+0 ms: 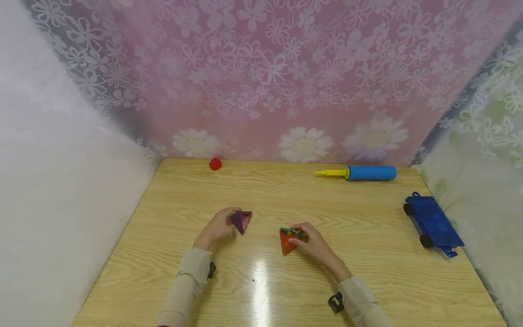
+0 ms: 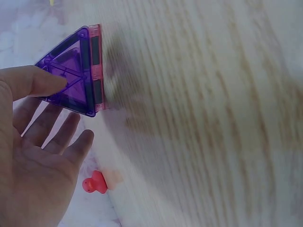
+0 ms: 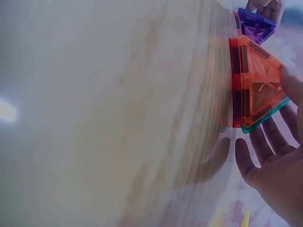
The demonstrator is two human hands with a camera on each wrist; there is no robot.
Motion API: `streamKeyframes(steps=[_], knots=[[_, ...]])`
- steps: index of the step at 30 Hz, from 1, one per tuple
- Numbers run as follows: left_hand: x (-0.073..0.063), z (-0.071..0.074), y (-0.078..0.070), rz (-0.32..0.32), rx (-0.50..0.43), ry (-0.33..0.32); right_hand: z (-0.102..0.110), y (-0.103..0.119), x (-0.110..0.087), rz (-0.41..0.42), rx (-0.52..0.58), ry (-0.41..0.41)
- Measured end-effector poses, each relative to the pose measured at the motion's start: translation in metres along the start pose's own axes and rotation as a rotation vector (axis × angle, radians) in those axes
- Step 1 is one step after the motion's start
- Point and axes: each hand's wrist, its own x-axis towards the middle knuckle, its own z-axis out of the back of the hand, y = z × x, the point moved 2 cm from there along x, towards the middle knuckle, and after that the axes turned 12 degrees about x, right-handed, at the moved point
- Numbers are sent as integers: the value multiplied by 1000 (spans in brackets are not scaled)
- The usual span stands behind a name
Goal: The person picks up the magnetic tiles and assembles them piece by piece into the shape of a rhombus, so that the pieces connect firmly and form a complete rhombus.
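My left hand [image 1: 219, 225] pinches a small pyramid of translucent triangular magnetic tiles [image 1: 241, 221], with a purple face and a pinkish-red one. In the left wrist view the thumb presses the purple face [image 2: 71, 78], and the pink tile [image 2: 96, 66] runs along the tabletop. To the right, my right hand [image 1: 313, 243] pinches another magnetic-tile pyramid [image 1: 286, 243] in orange, red and green. The right wrist view shows the thumb on its orange face [image 3: 262, 78] and the red tile [image 3: 236, 85] at the tabletop. A short gap separates the two pyramids.
A small red rubber duck [image 2: 95, 182] sits at the table's back left. Along the back edge lies a blue hand pump [image 1: 372, 172] with a yellow nozzle. A blue toy wagon base [image 1: 435, 222] with black wheels is at the right edge of the wooden table [image 1: 286, 195].
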Motion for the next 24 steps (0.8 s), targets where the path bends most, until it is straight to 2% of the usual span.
streamKeyframes(steps=[7,14,21,24], knots=[[-1,-2,1,26,5,3,0,-5,-1,-9,-30,7],[-3,-3,-1,18,18,-1,-4,-4,0,-18,-38,13],[1,-7,0,-16,30,8,-10,-2,4,-113,-76,31],[2,-10,-1,-25,12,12,-10,-2,6,-121,-90,25]])
